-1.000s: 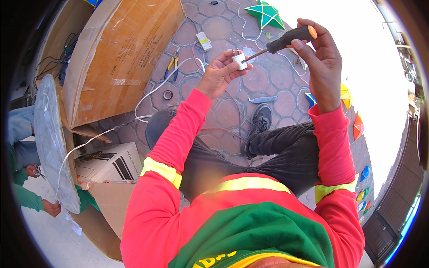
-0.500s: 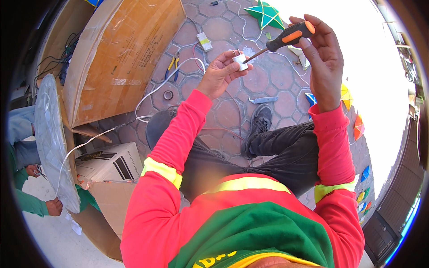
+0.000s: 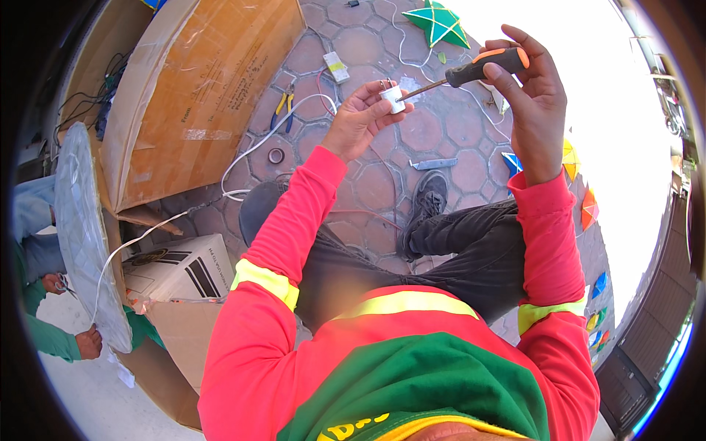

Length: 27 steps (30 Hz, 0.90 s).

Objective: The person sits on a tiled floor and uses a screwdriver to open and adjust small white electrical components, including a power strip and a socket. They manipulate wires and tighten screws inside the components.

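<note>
Count: one screwdriver point(image 3: 471, 72), one small white plug point(image 3: 395, 98), one pair of pliers point(image 3: 284, 108), several paper stars.
Left hand point(image 3: 360, 117): fingers closed around the plug, held up over the paving.
Right hand point(image 3: 533, 95): fingers wrapped on the orange-black handle.
Around: cardboard box point(image 3: 198, 95), white cable point(image 3: 250, 154), a co-worker's hand point(image 3: 90, 342) far left.
Screwdriver axis: nearly level, tip pointing left into the plug.

Screwdriver point(image 3: 478, 70) tip at white fitting point(image 3: 395, 98)
</note>
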Tool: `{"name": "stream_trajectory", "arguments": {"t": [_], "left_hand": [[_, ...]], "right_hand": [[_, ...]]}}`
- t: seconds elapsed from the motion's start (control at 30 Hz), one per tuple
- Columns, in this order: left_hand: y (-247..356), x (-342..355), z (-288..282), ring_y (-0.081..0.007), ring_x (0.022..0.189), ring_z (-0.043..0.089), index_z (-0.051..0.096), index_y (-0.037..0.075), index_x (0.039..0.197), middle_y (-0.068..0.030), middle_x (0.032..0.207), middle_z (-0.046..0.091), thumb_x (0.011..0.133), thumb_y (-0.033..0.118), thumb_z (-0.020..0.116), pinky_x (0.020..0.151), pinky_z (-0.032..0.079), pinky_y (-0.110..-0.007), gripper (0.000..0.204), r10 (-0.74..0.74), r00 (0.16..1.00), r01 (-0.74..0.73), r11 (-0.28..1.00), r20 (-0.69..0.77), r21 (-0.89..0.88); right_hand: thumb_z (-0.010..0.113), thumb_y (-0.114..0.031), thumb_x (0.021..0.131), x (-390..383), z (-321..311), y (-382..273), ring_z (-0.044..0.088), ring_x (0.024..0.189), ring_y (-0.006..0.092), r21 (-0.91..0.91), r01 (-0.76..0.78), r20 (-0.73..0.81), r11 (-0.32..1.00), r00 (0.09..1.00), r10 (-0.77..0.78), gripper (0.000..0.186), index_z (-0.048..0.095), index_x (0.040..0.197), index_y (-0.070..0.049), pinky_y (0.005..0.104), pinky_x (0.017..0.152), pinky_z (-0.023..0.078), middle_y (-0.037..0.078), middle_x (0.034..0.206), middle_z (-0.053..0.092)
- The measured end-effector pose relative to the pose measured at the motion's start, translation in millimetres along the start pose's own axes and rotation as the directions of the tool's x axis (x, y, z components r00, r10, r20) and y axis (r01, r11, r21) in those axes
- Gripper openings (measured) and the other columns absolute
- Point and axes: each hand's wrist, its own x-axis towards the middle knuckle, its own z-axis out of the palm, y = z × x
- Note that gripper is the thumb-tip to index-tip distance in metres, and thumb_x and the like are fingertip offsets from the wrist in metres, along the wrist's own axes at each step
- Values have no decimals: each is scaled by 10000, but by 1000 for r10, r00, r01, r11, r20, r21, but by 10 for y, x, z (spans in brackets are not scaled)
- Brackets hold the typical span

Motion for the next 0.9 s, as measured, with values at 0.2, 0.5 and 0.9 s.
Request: {"name": "stream_trajectory", "arguments": {"t": [0.2, 0.5, 0.9], "left_hand": [[5, 10, -22, -335, 1169, 641, 558, 41, 1290, -118, 1242, 630, 936, 54, 672, 980, 583, -363, 372, 10, 1000, -10, 1000, -4, -3], [8, 7, -34, -337, 1172, 639, 552, 37, 1298, -121, 1234, 634, 939, 48, 665, 983, 581, -366, 376, 3, 1000, -3, 1000, -11, 5], [7, -3, -20, -336, 1169, 642, 557, 47, 1293, -133, 1251, 631, 942, 51, 663, 980, 582, -364, 367, 10, 1000, -10, 1000, 3, 15]], "right_hand": [[697, -63, 910, 11, 14, 42, 613, 1216, 268, 36, 94, 13, 995, 995, -94, 500, 529, 1381, -64, 364, 1002, 520, 149, 1276, 641], [694, -50, 910, -22, 35, 18, 615, 1214, 258, -32, 68, 7, 997, 998, -68, 487, 539, 1370, -80, 356, 982, 541, 136, 1226, 669], [686, -74, 925, -5, 30, 25, 644, 1165, 249, -100, 78, 36, 992, 997, -74, 507, 502, 1398, -88, 350, 956, 556, 143, 1239, 667]]}}
